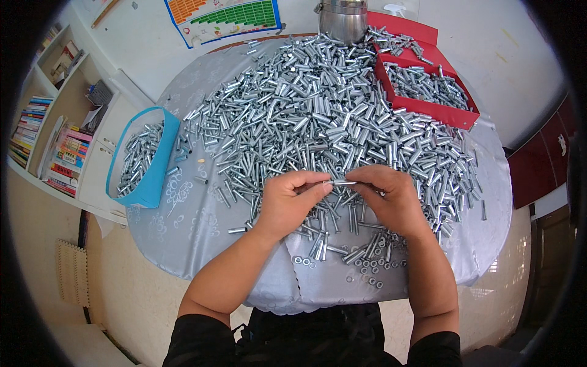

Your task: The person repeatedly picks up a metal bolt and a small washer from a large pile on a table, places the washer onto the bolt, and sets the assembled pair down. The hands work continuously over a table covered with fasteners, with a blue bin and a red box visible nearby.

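Observation:
My left hand [292, 200] and my right hand [391, 197] meet over the near middle of a round table [189, 226] with a silvery patterned cloth. Between their fingertips they pinch one small metal tube [341, 182], held level. Just beyond the hands a large heap of the same shiny metal tubes [318, 110] covers most of the table. Near the front edge, under my wrists, several small metal washers [370, 269] lie loose on the cloth.
A blue box [147, 156] with tubes in it hangs off the table's left side. A red tray [428, 88] of tubes sits at the far right, a steel pot [342, 18] at the far edge. Bookshelves [55, 122] stand at left, a chart [223, 18] hangs on the wall.

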The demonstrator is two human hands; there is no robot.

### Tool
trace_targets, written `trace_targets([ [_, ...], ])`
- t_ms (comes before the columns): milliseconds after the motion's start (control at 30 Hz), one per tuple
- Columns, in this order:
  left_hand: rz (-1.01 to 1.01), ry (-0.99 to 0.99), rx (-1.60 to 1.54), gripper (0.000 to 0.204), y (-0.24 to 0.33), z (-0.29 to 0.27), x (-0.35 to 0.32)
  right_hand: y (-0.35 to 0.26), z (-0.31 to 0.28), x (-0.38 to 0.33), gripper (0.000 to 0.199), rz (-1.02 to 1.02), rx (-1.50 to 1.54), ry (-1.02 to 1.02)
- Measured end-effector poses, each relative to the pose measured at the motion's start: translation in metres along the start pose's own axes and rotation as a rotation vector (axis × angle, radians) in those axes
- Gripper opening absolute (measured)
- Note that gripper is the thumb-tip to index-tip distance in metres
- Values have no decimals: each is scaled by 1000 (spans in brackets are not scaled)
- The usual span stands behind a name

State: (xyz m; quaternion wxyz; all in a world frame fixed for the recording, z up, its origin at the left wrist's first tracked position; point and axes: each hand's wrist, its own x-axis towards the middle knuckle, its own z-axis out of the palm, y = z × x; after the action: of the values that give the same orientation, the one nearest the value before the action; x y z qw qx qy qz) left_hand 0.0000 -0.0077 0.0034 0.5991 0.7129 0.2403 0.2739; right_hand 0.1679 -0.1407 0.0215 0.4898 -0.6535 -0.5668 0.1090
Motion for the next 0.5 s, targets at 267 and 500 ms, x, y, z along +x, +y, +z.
trace_targets([
  [267, -84, -139, -308, 31, -4, -1, 4, -1, 0, -2, 15, 262, 187, 51],
  [500, -73, -195, -388, 28, -6, -1, 4, -8, 4, -4, 10, 168, 207, 36],
])
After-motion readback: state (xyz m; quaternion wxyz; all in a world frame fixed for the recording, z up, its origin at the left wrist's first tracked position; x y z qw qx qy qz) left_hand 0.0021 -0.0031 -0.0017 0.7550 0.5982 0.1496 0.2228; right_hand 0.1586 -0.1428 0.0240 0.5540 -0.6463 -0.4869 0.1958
